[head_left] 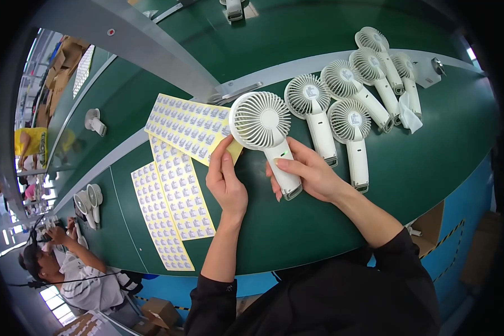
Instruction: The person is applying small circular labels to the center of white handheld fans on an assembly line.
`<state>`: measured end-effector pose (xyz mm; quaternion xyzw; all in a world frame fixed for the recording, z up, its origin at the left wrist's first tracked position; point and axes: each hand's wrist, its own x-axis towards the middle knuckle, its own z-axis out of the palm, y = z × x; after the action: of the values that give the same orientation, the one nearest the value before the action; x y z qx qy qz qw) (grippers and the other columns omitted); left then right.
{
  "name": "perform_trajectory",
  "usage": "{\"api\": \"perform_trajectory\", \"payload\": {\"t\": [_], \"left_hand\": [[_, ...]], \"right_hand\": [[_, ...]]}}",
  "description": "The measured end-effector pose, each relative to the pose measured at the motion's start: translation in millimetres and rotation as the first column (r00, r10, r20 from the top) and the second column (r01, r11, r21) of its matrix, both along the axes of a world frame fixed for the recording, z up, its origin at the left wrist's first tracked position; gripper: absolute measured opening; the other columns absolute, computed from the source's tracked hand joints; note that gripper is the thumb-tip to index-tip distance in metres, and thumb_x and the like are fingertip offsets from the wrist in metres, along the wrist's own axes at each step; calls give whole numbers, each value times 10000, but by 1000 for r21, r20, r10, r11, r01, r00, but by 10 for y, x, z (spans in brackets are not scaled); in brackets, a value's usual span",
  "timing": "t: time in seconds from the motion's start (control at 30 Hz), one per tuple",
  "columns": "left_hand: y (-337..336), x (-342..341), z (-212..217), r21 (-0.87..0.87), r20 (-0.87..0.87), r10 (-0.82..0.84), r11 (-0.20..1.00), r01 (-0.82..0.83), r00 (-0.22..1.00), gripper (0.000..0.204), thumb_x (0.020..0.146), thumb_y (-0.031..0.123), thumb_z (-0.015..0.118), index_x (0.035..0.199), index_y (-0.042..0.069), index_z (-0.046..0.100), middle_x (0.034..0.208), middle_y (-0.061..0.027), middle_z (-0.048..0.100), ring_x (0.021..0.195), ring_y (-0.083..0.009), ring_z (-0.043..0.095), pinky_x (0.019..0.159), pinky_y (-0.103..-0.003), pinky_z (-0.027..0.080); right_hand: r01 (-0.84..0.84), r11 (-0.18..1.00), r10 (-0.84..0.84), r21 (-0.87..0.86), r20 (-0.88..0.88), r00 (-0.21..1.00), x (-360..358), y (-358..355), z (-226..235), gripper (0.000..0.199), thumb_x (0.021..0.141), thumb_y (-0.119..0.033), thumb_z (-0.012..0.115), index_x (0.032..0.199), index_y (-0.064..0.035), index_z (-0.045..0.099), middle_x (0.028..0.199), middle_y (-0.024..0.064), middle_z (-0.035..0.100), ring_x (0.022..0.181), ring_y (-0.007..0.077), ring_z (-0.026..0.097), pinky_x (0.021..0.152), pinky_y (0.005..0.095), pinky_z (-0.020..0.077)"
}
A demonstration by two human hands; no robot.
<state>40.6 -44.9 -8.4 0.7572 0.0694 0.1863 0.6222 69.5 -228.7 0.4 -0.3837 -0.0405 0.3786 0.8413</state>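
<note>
My right hand (311, 171) is clamping the handle of a white handheld fan (266, 120), its green light (284, 153) glowing, while my left hand (228, 187) is reaching the head's lower rim; I cannot tell whether it is gripping. I am holding this fan above the green table (313, 229). From it, three sticker sheets (179, 187) are lying around 8 to 9 o'clock, six similar fans (350, 120) around 2. Farther, a white-shirted co-worker (89, 288) is showing at 8.
</note>
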Motion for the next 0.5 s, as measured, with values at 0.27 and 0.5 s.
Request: {"api": "perform_trajectory", "payload": {"t": [0.27,0.5], "left_hand": [[-36,-15,18,23,27,26,999,-26,999,320,1047,81,403,1259,-51,603,1182,-134,669,1082,-186,626,949,-298,476],[-53,19,60,-26,46,37,999,-36,998,414,1079,199,358,1356,-71,505,1323,-155,584,1214,-205,549,1048,-341,408]], "right_hand": [[-9,1000,9,-9,1,1000,-1,-3,18,340,1013,-150,531,1300,-21,401,1006,132,616,771,216,671,658,377,583],[-45,992,56,-118,91,994,-4,-14,70,312,1002,-145,572,1245,-3,438,981,114,622,735,175,664,619,325,572]]}}
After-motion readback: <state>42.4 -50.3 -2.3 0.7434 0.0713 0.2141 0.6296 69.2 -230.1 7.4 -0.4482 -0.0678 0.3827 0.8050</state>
